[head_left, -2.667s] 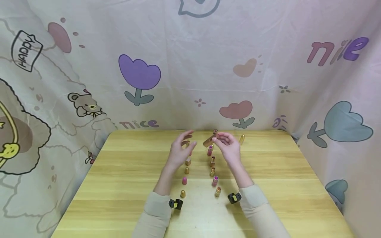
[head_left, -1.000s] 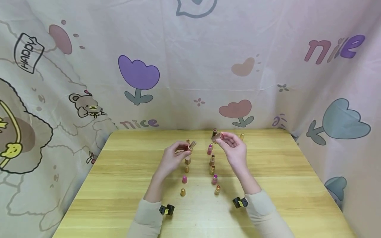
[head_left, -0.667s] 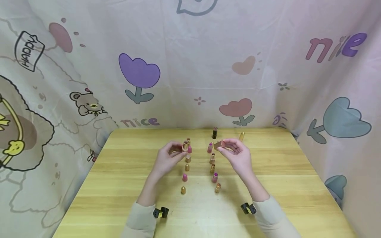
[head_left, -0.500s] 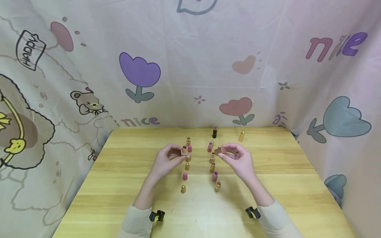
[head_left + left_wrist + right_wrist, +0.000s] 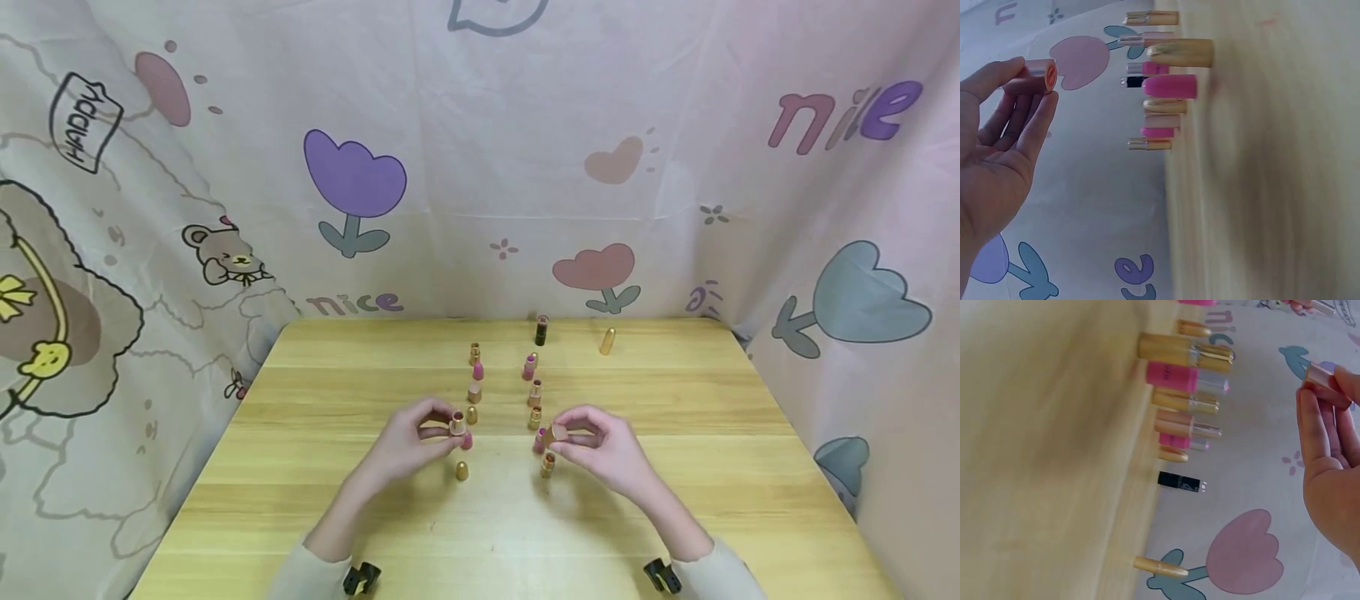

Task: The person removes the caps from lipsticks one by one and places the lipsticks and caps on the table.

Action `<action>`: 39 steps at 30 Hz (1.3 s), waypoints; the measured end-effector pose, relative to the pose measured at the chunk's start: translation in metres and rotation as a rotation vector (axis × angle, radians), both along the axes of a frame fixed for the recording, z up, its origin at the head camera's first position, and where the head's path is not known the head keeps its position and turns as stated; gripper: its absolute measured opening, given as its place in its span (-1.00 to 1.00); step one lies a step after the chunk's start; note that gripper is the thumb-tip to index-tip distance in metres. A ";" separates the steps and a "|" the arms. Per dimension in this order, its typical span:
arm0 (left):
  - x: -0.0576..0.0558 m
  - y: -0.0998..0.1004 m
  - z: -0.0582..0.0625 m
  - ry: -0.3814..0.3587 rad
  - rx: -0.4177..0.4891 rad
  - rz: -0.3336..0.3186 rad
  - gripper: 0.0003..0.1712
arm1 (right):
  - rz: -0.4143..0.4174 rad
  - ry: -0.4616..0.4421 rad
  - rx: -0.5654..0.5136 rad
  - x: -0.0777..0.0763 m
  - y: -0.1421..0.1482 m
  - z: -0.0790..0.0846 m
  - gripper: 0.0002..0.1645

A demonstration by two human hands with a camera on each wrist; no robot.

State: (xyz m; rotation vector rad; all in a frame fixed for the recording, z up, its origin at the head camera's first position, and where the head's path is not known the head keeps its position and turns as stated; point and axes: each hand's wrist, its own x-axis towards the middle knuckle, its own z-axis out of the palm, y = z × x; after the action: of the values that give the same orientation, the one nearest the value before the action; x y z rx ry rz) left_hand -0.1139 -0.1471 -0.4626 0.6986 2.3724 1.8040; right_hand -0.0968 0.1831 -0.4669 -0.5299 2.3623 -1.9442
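Note:
My left hand (image 5: 411,442) pinches an uncapped lipstick tube (image 5: 457,423), its gold inner collar pointing up; the left wrist view shows the round label on its rose-gold base (image 5: 1051,76). Opposite it, my right hand (image 5: 603,446) pinches the rose-gold lipstick cap (image 5: 556,433) between thumb and fingers. Both pieces are held above the table and apart. Below the left hand stand a pink cap (image 5: 467,441) and a gold cap (image 5: 462,471). Near the right fingers are a pink uncapped lipstick (image 5: 539,441) and a gold uncapped one (image 5: 548,466).
On the wooden table (image 5: 300,500), a left column holds more caps, including a square-topped one (image 5: 474,393), with a gold tube (image 5: 475,354) behind. The right column has several uncapped lipsticks. A black lipstick (image 5: 542,331) and a closed gold one (image 5: 608,342) stand at the back.
One closed lipstick was in my right hand at first; it has come apart, tube in the left hand, cap in the right. Both hands have since moved toward me and lower.

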 end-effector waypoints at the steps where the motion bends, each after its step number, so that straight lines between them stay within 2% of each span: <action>1: 0.001 0.000 -0.002 0.010 -0.009 -0.016 -0.66 | 0.018 -0.010 0.007 0.002 0.000 -0.002 -0.62; 7: 0.008 -0.001 -0.015 0.031 -0.066 -0.124 -0.65 | 0.152 0.006 0.041 0.012 -0.002 -0.016 -0.66; 15: 0.017 0.005 -0.027 -0.052 -0.194 -0.226 -0.68 | 0.291 -0.023 0.215 0.014 -0.002 -0.023 -0.73; 18: 0.018 0.006 -0.030 -0.057 -0.253 -0.249 -0.69 | 0.334 -0.036 0.268 0.013 -0.002 -0.026 -0.72; 23: 0.017 0.006 -0.033 -0.017 -0.375 -0.243 -0.69 | 0.364 -0.069 0.311 0.012 -0.002 -0.030 -0.72; 26: 0.017 0.005 -0.034 -0.008 -0.416 -0.236 -0.71 | 0.366 -0.081 0.333 0.012 -0.002 -0.031 -0.72; 39: 0.018 0.004 -0.036 0.014 -0.457 -0.219 -0.72 | 0.384 -0.092 0.367 0.013 -0.001 -0.035 -0.70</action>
State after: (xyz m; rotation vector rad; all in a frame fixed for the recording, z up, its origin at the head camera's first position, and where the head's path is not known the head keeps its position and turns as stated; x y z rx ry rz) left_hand -0.0964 -0.1432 -0.4987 0.8616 2.4670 1.1182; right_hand -0.0837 0.1822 -0.5015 -0.7739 2.2716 -1.3115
